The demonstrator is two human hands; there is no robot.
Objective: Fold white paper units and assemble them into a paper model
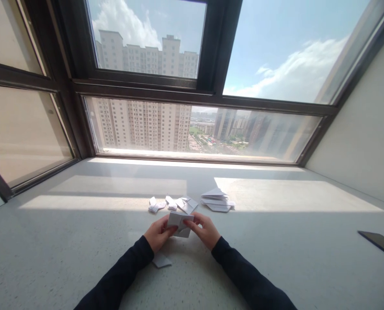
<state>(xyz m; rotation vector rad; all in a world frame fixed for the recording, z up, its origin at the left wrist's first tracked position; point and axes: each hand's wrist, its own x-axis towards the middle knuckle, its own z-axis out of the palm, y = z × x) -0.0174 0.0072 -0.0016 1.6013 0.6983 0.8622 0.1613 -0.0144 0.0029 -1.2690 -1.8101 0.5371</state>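
Note:
A folded white paper piece is held just above the pale window ledge, between both my hands. My left hand pinches its left side with closed fingers. My right hand grips its right side, fingers curled over the top edge. Both arms wear dark sleeves. Below my left wrist lies one small flat paper piece. Beyond the hands, several small folded paper pieces lie scattered on the ledge, and a low stack of folded white paper sits to their right.
A dark flat object lies at the ledge's right edge. Large dark-framed windows close off the back and left, with tall buildings outside. A white wall rises on the right. Sunlight patches cross the ledge.

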